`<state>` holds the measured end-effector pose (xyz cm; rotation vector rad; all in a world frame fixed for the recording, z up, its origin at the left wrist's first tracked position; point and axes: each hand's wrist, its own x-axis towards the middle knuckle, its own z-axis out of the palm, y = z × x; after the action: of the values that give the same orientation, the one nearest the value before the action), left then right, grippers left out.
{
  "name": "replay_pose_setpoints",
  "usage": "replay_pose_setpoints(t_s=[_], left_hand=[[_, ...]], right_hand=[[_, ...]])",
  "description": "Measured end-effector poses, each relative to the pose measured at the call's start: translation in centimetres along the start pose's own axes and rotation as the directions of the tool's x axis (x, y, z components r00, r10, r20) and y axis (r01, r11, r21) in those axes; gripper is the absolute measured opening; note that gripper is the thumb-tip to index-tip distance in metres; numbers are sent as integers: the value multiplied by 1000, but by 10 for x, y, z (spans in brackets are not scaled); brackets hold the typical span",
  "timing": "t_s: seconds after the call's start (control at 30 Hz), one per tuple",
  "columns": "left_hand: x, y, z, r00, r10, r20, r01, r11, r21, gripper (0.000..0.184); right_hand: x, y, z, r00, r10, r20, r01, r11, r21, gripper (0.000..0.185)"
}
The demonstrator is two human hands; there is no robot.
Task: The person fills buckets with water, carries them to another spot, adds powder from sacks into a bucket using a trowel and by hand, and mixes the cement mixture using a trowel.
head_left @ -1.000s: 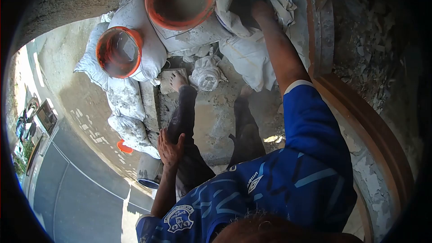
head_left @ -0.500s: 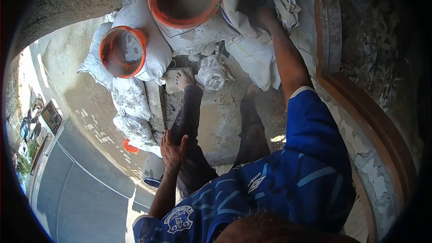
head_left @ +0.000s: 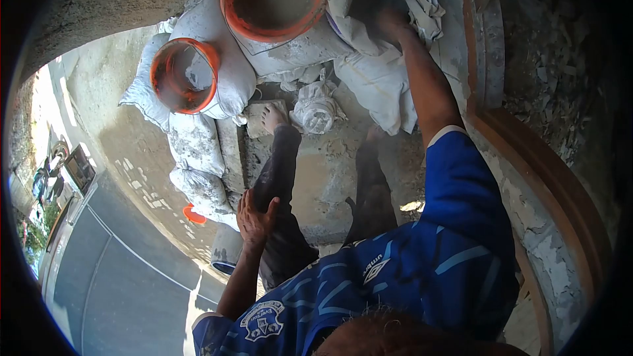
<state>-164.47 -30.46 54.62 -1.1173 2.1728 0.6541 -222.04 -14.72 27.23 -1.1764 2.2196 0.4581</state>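
Note:
My left hand (head_left: pixel 256 221) rests flat on my left knee, thumb apart from the fingers, holding nothing. My right arm stretches forward, and my right hand (head_left: pixel 394 21) is inside the mouth of an open sack (head_left: pixel 427 6) with folded, crumpled edges. The sack's inside is dark and hazy, so the fingers and anything in them are hidden. Left of the sack stands a large orange bucket (head_left: pixel 227 10) with grey, murky contents. A smaller orange bucket (head_left: pixel 212 86), grey wet material inside, sits farther left on a white sack (head_left: pixel 234 69).
Stacked white sacks (head_left: pixel 191 142) line the left side. A knotted white bag (head_left: pixel 316 109) lies by my left foot (head_left: pixel 271 118). A dark bucket (head_left: pixel 226 250) and an orange piece (head_left: pixel 194 214) lie at lower left. A curved brown frame (head_left: pixel 534 158) borders the right.
The view has shifted slightly, so the buckets and sacks appear a little farther right. My right hand stays inside the sack, and my left hand stays on my knee.

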Motion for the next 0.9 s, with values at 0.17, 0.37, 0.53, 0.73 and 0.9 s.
replay_pose_setpoints(t_s=[0.17, 0.37, 0.53, 0.73, 0.9], left_hand=[[-3, 2, -2, 1000, -5, -4, 5, 1000, 2, 83], [-9, 1, -1, 1000, -2, -4, 2, 1000, -4, 82], [-13, 7, 8, 999, -32, 0, 32, 999, -40, 84], [-18, 14, 20, 965, 118, -234, -106, 992, 64, 66], [-19, 15, 19, 999, -35, 6, 35, 999, -10, 88]], right_hand=[[-16, -3, -4, 987, -130, -93, 136, 989, 58, 28], [26, 0, 38, 971, -34, -235, 91, 968, 233, 23], [-16, -7, -12, 988, -42, -147, 87, 945, 316, 23], [37, -4, 33, 985, 173, -5, -135, 787, 602, 32], [22, 15, 21, 974, -108, -198, 170, 930, 326, 36]])
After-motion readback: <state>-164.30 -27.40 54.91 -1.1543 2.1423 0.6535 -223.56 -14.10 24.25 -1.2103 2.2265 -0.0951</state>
